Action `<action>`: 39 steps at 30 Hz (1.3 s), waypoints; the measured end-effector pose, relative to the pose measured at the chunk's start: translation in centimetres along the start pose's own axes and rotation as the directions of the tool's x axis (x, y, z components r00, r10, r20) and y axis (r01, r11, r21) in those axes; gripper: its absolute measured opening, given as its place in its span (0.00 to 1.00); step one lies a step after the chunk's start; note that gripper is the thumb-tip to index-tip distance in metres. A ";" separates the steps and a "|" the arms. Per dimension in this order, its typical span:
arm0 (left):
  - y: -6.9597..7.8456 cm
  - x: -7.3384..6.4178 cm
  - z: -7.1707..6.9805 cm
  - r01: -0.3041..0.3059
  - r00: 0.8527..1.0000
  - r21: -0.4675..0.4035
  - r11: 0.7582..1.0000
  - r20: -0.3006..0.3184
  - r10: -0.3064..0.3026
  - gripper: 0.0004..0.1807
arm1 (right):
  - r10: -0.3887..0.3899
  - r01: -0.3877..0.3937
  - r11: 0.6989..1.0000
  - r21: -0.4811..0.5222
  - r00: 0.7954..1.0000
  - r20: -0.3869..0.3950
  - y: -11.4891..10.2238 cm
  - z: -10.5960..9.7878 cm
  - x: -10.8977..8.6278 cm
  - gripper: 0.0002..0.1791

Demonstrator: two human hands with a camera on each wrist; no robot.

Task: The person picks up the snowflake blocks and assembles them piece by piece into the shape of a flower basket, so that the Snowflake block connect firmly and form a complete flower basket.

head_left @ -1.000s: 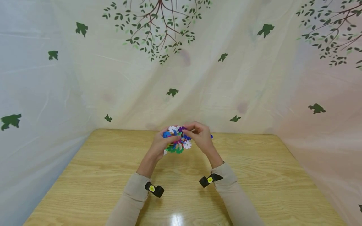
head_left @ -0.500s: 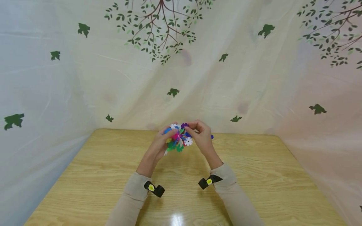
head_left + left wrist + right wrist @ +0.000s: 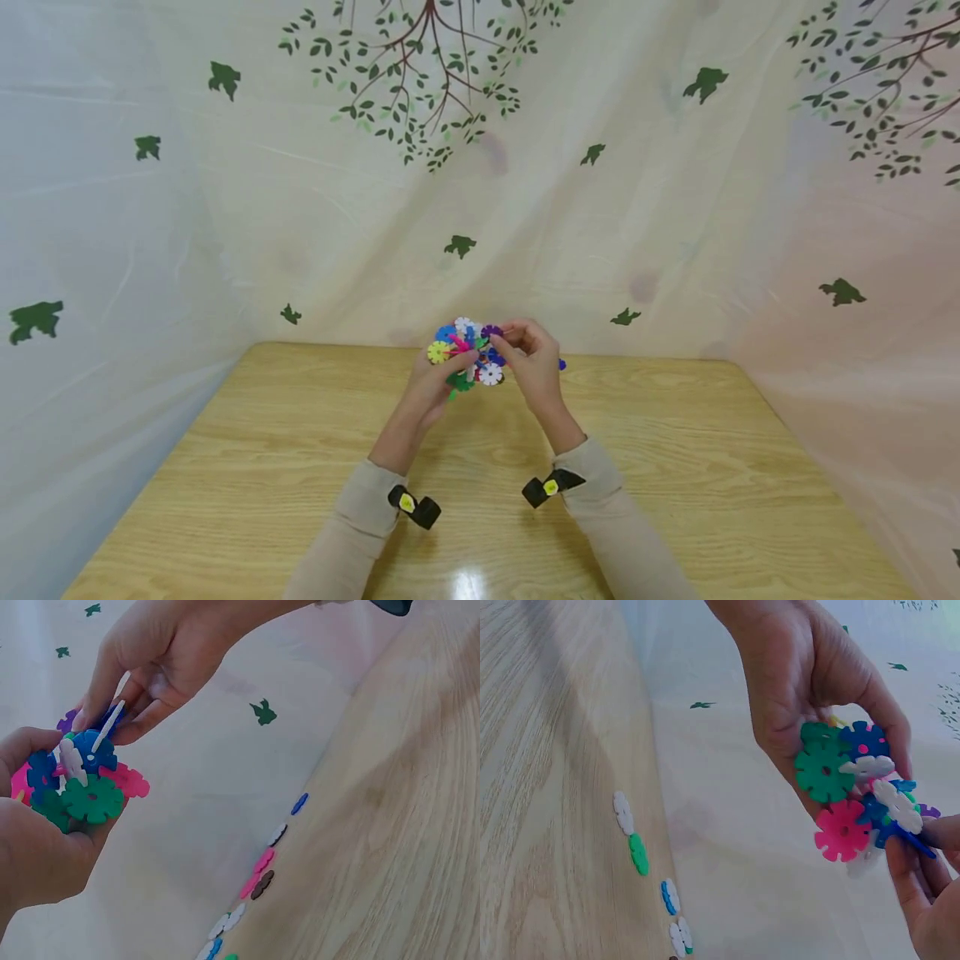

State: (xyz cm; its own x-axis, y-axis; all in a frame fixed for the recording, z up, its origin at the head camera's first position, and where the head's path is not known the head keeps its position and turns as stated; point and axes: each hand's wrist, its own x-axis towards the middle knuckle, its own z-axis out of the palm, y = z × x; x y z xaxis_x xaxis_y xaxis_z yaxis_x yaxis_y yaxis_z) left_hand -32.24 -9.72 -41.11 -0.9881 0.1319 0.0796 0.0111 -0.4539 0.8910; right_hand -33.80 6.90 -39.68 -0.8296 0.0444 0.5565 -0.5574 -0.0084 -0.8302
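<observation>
A cluster of notched plastic interlocking discs [image 3: 464,332] in many colours is held up above the table between both hands. My left hand [image 3: 429,390] cradles it from the left, thumb across its front, beside a yellow disc [image 3: 438,352]. With thumb and finger, my right hand [image 3: 538,367] pinches a purple disc [image 3: 491,332] at the cluster's upper right. Green [image 3: 825,771] and pink discs [image 3: 843,830] face the right wrist camera. A white disc [image 3: 109,724] stands edge-on beside the right fingertips in the left wrist view. The left fingers behind the cluster are mostly hidden in the head view.
Loose discs lie along the wooden table's [image 3: 675,467] far side: a blue one [image 3: 300,803], a pink one [image 3: 264,860] and a brown one [image 3: 262,885], plus a white [image 3: 622,813] and a green one [image 3: 638,855]. A printed curtain [image 3: 360,250] hangs behind the table.
The cluster has turned in my left hand; the yellow disc now shows at its left and fewer green discs show below. My left thumb has shifted lower across it. The right hand keeps its pinch.
</observation>
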 end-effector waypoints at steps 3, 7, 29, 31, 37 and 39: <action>0.2 0.1 -0.4 0.007 1.000 0.026 1.000 -0.019 -0.007 0.34 | 0.035 -0.034 0.999 -0.023 0.998 0.058 -0.1 -0.2 0.1 0.08; 0.4 0.2 -0.9 0.028 0.999 0.033 0.999 -0.020 -0.028 0.33 | 0.098 -0.090 0.995 -0.053 0.981 0.169 -0.2 -0.8 0.5 0.11; 2.4 1.0 -3.7 0.056 0.998 0.112 0.992 0.001 -0.056 0.37 | 0.445 -0.024 0.801 -0.598 0.692 0.568 9.5 -4.0 4.2 0.20; 2.4 1.1 -3.7 0.053 0.999 0.112 0.992 0.004 -0.053 0.37 | 0.460 -0.016 0.788 -0.615 0.679 0.573 10.2 -4.0 4.3 0.22; 2.4 1.2 -3.6 0.056 0.998 0.136 0.989 0.003 -0.057 0.36 | 0.451 -0.001 0.789 -0.614 0.679 0.579 10.6 -3.6 4.4 0.22; 2.5 1.2 -3.7 0.060 0.998 0.133 0.989 -0.003 -0.060 0.36 | 0.450 0.006 0.787 -0.617 0.678 0.581 10.5 -3.4 4.5 0.20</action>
State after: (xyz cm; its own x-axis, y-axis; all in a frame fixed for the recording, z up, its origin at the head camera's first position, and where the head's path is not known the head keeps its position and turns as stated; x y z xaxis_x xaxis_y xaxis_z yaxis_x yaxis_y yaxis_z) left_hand -33.99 -13.95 -40.39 -0.9873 0.1567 0.0243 -0.0281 -0.3238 0.9457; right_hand -43.24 10.40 -46.01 -0.8323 -0.5538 0.0224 -0.4240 0.6101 -0.6694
